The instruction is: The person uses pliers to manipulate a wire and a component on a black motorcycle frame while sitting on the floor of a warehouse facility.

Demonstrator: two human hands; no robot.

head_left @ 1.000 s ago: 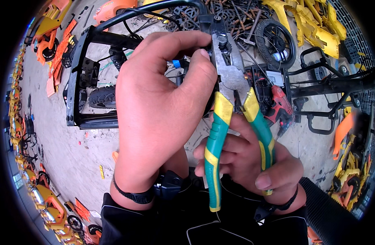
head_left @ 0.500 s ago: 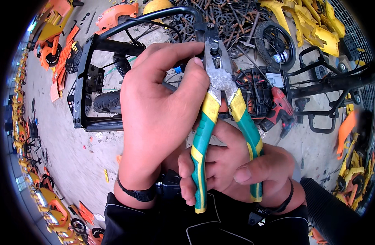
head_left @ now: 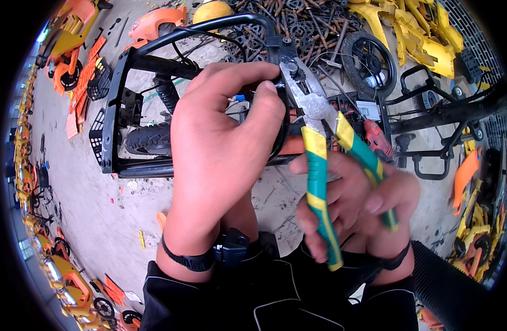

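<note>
Head view: your right hand (head_left: 355,207) has spread the pliers (head_left: 319,143) handles wider than a moment ago, their nose at the black frame (head_left: 154,52); your left hand (head_left: 223,149) stays pinching the cable beside it.

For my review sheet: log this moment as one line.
left hand: gripping black frame | right hand: holding green-yellow pliers | pliers at frame's tube

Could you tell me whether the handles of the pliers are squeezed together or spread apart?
Spread apart: the right hand holds the pliers with the two green and yellow handles diverging. Whether the tips are closed cannot be told.
</note>
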